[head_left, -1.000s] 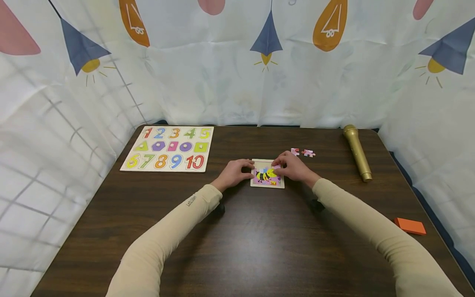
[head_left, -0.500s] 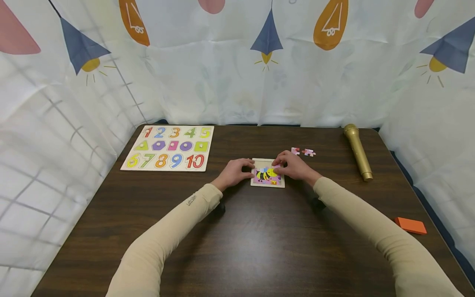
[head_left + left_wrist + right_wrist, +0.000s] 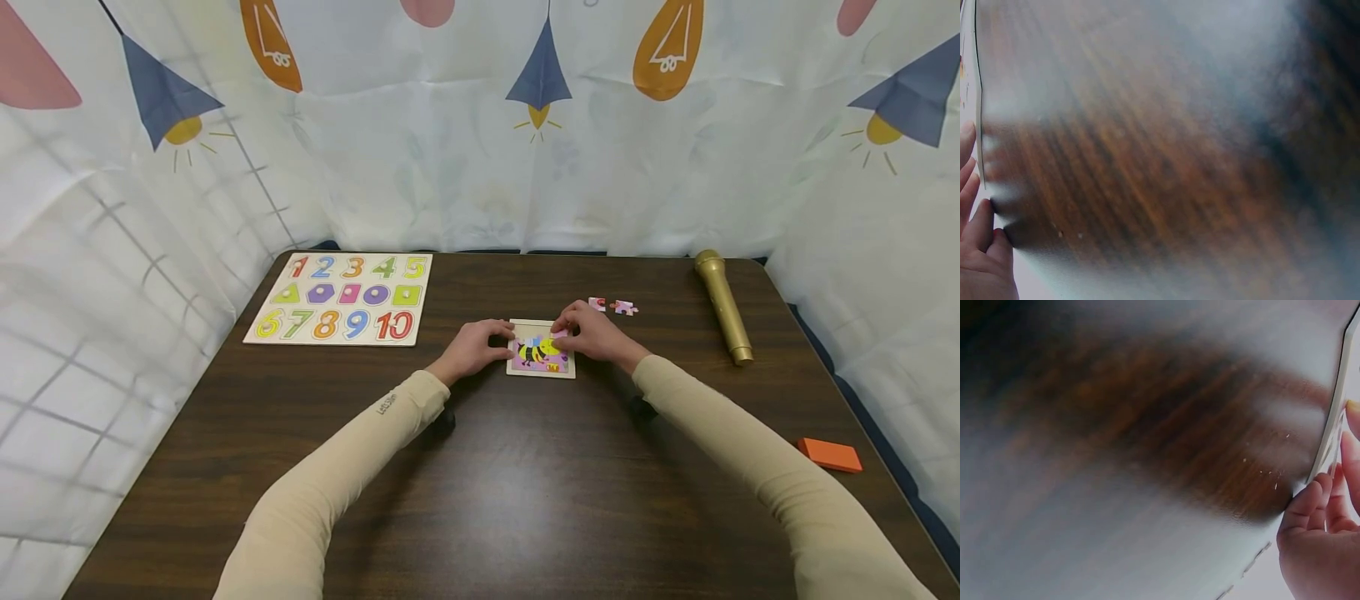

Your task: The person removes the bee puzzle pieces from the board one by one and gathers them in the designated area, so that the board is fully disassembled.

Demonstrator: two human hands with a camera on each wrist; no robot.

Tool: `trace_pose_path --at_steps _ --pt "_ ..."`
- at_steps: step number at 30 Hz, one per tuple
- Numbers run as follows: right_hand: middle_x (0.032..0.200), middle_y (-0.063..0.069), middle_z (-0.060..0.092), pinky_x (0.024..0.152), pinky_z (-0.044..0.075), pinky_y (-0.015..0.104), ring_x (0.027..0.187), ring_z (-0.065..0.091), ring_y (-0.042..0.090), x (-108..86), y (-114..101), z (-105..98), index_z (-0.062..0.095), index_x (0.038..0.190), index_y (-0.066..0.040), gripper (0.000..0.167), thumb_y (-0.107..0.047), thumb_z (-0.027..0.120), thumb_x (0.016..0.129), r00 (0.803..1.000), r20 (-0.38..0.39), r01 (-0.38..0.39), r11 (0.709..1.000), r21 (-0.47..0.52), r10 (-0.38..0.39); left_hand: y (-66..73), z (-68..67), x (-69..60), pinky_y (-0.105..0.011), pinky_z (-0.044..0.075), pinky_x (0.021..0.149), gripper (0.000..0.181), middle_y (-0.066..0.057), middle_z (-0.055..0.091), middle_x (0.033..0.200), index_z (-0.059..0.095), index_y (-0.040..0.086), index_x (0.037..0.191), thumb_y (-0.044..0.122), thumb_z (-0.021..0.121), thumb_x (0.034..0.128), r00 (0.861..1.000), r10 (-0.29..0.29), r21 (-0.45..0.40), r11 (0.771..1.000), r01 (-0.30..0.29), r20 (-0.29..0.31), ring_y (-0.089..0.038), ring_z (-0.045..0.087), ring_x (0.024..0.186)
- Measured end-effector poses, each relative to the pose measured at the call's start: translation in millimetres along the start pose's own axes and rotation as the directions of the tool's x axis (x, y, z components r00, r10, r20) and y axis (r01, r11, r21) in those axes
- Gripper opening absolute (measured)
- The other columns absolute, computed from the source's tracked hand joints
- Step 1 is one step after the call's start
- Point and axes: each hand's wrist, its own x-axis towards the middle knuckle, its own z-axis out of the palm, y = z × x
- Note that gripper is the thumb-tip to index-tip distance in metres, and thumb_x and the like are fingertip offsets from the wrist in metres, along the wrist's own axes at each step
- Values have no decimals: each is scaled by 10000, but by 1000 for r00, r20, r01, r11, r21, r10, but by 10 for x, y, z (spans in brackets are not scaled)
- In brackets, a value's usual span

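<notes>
A small bee jigsaw puzzle (image 3: 531,358) lies in a pale wooden frame (image 3: 540,376) at the middle of the table. My left hand (image 3: 476,346) touches the frame's left edge with thumb and fingertips, a gap showing between them. Over the puzzle's upper right part, my right hand (image 3: 592,335) pinches a thin pink puzzle piece (image 3: 559,334) between thumb and fingers. The right wrist view shows that hand (image 3: 1319,544) beside the frame's edge (image 3: 1334,425). At the left wrist view's margin are the left fingers and the frame's edge (image 3: 979,125). The fingers partly hide the puzzle's right side.
Two loose puzzle pieces (image 3: 623,308) lie behind the right hand, one partly covered by it. A number-and-shape board (image 3: 300,340) sits at the back left. A gold microphone (image 3: 723,310) lies at the back right, an orange block (image 3: 830,456) near the right edge.
My right fingertips have shifted slightly up and away over the puzzle, and a little more of the pink piece shows under them. The left hand and the frame stay in place.
</notes>
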Motion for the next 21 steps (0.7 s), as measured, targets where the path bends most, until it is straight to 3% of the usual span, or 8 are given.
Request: trace_pose_path --at_steps 21 --pt "1217 140 541 1006 406 482 1139 475 307 45 29 -45 721 1095 -67 224 -195 705 911 999 -15 38 998 -48 -38 -14 6 12 -392 351 1113 327 -64 591 1357 702 71 1184 205 735 888 1000 -13 -2 1000 13 9 -218 490 1313"
